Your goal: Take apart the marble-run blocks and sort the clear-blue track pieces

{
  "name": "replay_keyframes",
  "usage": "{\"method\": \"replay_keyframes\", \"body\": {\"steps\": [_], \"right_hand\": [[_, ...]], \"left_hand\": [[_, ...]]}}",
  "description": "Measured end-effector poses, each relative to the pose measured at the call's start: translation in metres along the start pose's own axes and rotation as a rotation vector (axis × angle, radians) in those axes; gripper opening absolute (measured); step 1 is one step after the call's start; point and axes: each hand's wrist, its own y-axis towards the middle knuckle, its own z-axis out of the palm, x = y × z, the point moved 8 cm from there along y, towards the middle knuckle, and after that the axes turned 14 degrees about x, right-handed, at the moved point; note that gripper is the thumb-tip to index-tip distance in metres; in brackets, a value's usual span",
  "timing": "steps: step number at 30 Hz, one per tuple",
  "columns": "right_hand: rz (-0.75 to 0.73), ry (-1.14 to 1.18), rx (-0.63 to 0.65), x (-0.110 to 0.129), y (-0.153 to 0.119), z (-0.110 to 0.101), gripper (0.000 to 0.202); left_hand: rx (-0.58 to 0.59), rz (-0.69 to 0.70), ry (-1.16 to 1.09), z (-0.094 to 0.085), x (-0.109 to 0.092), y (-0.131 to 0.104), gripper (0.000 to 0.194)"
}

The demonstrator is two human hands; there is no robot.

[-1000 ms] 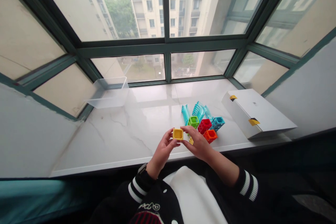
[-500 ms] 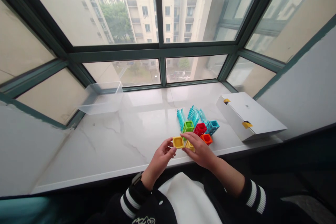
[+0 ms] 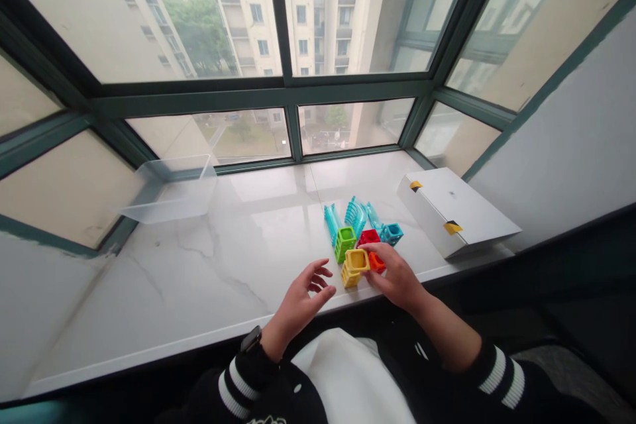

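My right hand (image 3: 397, 281) grips the right side of a yellow toy block (image 3: 354, 269), a hollow cube with an open square top. More yellow plastic stands below that top, seemingly a second block beneath it. My left hand (image 3: 301, 297) is empty, fingers apart, just left of the yellow block and not touching it. Behind stands a green block (image 3: 344, 243). A red block (image 3: 368, 237) and an orange block (image 3: 376, 262) are partly covered by my right hand. Farther right lies a blue block (image 3: 392, 234), next to several clear turquoise track pieces (image 3: 356, 213).
A clear plastic bin (image 3: 171, 209) sits at the back left of the white marble sill (image 3: 238, 265). At the right rests a white box (image 3: 460, 209) with yellow-and-black tabs. Green-framed windows enclose the sill, and its front edge runs close to my body.
My left hand has let go of the yellow block and drawn a little away. My right hand has brought that block over the other yellow one. The view has shifted slightly.
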Motion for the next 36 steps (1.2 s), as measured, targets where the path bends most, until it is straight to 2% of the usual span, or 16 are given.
{"method": "replay_keyframes", "body": {"steps": [4, 10, 17, 26, 32, 36], "right_hand": [[0.062, -0.059, 0.006, -0.015, -0.005, -0.008, 0.039], [0.106, -0.099, 0.113, -0.021, -0.004, 0.004, 0.042], [0.129, -0.128, 0.131, -0.029, 0.003, 0.012, 0.042], [0.157, -0.134, 0.148, -0.039, 0.004, 0.019, 0.042], [0.148, -0.150, 0.142, -0.040, 0.005, 0.019, 0.043], [0.163, -0.149, 0.147, -0.043, 0.007, 0.021, 0.043]], "left_hand": [[-0.020, 0.020, 0.098, 0.002, 0.001, 0.006, 0.053], [-0.015, 0.019, 0.193, 0.005, 0.001, 0.010, 0.050], [-0.036, 0.045, 0.244, 0.003, 0.004, 0.020, 0.050], [0.013, 0.081, 0.384, 0.023, 0.011, 0.053, 0.061], [0.017, 0.047, 0.348, 0.028, 0.016, 0.064, 0.043], [0.021, 0.022, 0.332, 0.028, 0.017, 0.066, 0.040]]}}
